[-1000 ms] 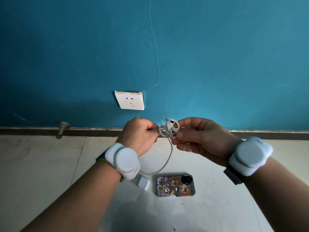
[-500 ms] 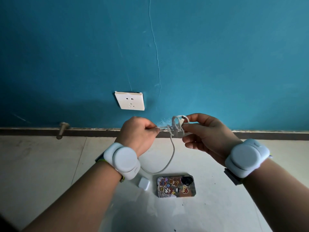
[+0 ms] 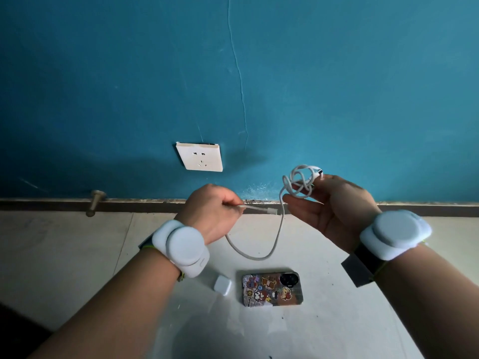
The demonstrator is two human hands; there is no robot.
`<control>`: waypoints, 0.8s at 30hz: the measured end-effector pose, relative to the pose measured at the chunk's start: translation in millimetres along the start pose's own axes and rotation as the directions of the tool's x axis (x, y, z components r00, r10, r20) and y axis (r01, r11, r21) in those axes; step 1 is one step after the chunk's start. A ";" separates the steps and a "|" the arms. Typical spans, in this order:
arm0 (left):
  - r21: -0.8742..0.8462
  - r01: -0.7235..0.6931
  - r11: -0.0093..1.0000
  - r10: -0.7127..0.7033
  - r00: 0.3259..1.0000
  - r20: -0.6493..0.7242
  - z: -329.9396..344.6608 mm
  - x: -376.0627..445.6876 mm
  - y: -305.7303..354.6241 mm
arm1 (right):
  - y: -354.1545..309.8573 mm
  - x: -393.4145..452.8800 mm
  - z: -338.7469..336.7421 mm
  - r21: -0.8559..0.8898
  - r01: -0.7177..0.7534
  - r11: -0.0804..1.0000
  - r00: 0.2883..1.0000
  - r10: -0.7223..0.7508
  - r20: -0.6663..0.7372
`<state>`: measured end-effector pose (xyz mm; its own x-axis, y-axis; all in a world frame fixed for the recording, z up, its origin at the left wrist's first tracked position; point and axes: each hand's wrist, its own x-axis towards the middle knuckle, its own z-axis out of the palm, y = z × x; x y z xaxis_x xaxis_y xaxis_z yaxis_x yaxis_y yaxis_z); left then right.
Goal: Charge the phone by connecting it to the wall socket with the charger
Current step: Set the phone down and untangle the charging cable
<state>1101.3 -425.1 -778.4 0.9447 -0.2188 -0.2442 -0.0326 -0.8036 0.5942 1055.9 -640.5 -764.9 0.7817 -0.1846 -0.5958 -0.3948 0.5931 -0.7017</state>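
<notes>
A white wall socket [image 3: 200,157] sits low on the blue wall. My left hand [image 3: 212,213] pinches one end of the white charging cable [image 3: 277,229], its plug tip pointing right. My right hand [image 3: 334,206] holds the tangled coil of the same cable, with the other plug sticking out at the top. The cable hangs in a loop between both hands. On the floor below lie the phone [image 3: 272,288], face down in a sticker-covered case, and the white charger block [image 3: 222,285] just left of it.
A metal door stop [image 3: 94,202] juts from the dark skirting board at the left. White trackers are strapped on both wrists. The floor is pale tile.
My hands have pulled apart: the right hand moved right and up with the coil, and the cable end in my left hand has come free of the tangle.
</notes>
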 end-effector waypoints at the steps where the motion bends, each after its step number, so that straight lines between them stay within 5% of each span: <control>1: 0.038 0.002 0.999 -0.002 1.000 0.006 1.6 -0.5 -1.2 | 0.3 0.6 -0.4 -0.008 0.003 1.000 1.000 -0.003 -0.003; 7: 0.049 0.084 0.995 -0.084 0.996 -0.006 7.3 -0.5 -4.4 | 1.6 -0.2 2.8 -0.052 0.003 0.999 1.000 -0.002 0.025; 11: -0.066 -0.042 0.997 0.038 0.997 -0.065 7.2 -2.3 6.1 | 7.4 -4.5 10.0 -0.133 -0.020 0.991 0.994 0.034 0.106; 16: -0.326 -0.090 0.941 0.134 0.984 0.114 11.2 -6.6 21.7 | 14.5 -10.3 16.7 -0.192 -0.030 0.981 0.977 0.069 0.204; 24: -0.348 -0.150 0.925 0.185 0.980 0.069 7.4 -5.5 19.0 | 6.6 -11.0 14.8 -0.155 -0.096 0.983 0.965 0.130 0.228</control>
<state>1093.1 -443.3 -771.4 0.8974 -0.4017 -0.1825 -0.0586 -0.5184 0.8531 1051.9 -623.0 -757.2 0.8128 0.0778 -0.5774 -0.5383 0.4794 -0.6931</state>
